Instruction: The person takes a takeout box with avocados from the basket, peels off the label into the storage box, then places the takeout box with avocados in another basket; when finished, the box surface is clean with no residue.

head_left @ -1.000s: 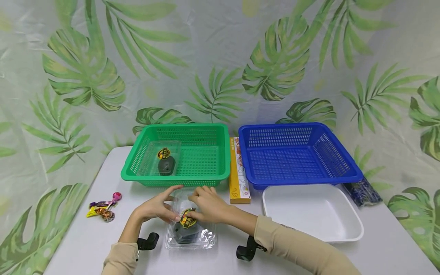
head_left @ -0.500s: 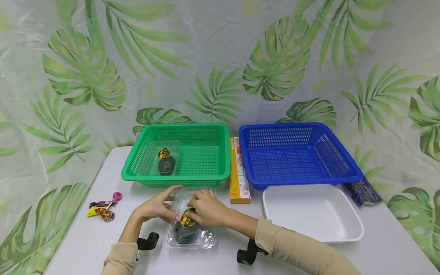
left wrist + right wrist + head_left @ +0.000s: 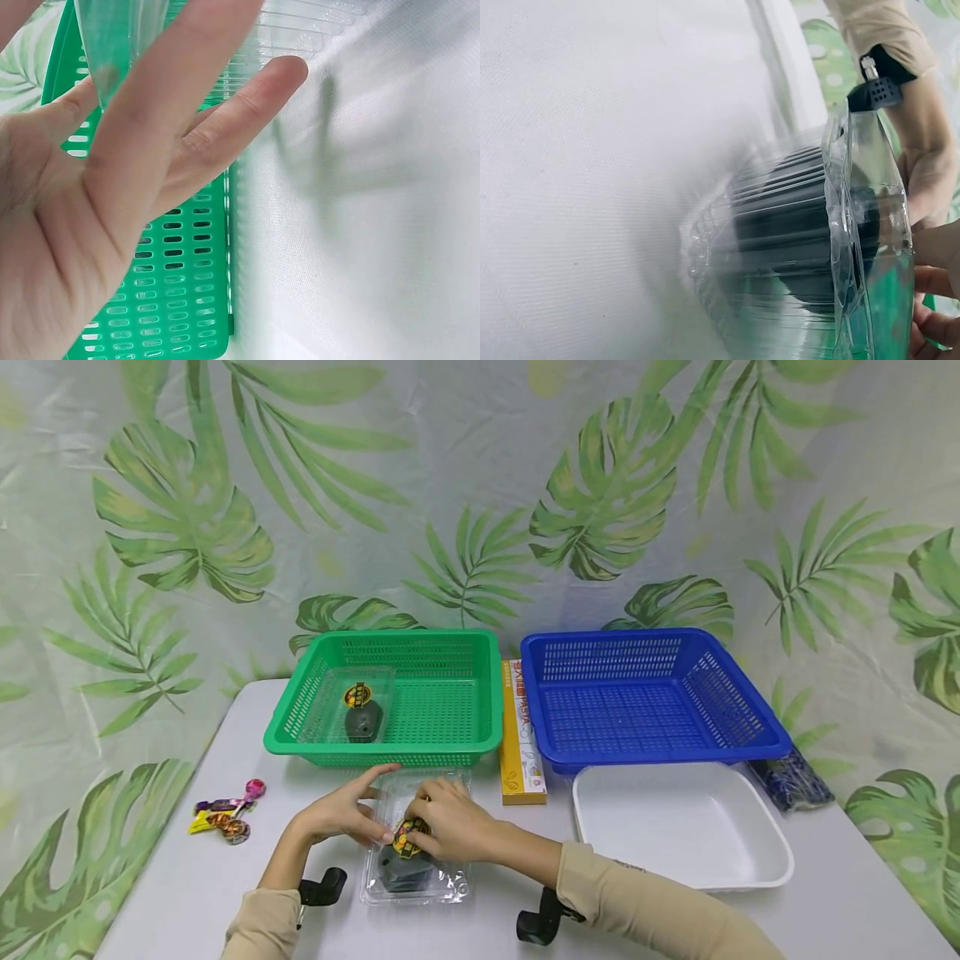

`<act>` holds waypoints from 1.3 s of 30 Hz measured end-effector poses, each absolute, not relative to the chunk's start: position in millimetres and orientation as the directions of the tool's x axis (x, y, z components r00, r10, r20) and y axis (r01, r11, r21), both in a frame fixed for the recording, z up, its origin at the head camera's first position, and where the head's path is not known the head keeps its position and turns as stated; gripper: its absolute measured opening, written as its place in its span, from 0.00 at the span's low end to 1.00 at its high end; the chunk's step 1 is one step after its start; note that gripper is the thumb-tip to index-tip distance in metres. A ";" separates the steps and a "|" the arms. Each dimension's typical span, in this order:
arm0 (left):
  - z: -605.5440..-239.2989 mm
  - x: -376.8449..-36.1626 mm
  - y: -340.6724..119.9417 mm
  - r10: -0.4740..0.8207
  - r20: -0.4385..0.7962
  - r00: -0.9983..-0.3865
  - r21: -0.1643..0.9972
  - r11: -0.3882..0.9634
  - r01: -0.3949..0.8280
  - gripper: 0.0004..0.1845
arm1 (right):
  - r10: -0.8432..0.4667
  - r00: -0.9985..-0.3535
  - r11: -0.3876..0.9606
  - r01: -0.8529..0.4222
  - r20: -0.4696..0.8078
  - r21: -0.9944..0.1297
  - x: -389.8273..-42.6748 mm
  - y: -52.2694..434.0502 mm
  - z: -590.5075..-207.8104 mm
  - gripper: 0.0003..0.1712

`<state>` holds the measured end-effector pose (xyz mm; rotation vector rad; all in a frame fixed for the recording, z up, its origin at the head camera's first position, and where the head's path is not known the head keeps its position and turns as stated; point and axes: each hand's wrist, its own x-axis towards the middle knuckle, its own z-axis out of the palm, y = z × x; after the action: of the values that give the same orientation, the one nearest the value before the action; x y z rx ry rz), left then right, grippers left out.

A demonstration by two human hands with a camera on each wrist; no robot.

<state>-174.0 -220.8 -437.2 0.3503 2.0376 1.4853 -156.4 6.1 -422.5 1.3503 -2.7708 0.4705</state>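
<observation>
A clear plastic clamshell box [image 3: 416,893] lies on the table in front of the green basket, with a dark, rounded thing [image 3: 403,868] inside. On its lid is a round black-and-yellow sticker [image 3: 406,843]. My left hand [image 3: 347,810] rests against the box's left side, thumb at the sticker's edge; in the left wrist view its fingers [image 3: 247,112] are fairly straight beside the plastic. From the right, my right hand [image 3: 456,822] reaches over the lid and pinches the sticker's right edge between thumb and forefinger. In the right wrist view, the box's ridged side [image 3: 780,217] shows.
In the green basket [image 3: 382,748] lies a similar clear box [image 3: 375,681]. A yellow pasta box [image 3: 522,743] stands between it and the blue basket [image 3: 652,756]. A white tray [image 3: 675,818] sits front right, beside a dark packet [image 3: 793,781]. Wrapped candies [image 3: 225,814] lie left.
My right forefinger has drawn nearer to the thumb over the sticker, and the right hand has shifted slightly toward me. The left hand stays in place.
</observation>
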 end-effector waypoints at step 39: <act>-433.1 -171.4 -218.6 0.525 -0.297 -0.798 0.934 0.332 -0.130 0.56 | -0.662 -0.712 0.618 -0.694 0.233 -0.369 -162.7 -3.4 -425.0 0.03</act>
<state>-171.4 -218.6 -433.1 0.3451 2.0342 1.5021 -162.7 -3.4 -425.0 1.1584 -2.7585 0.6778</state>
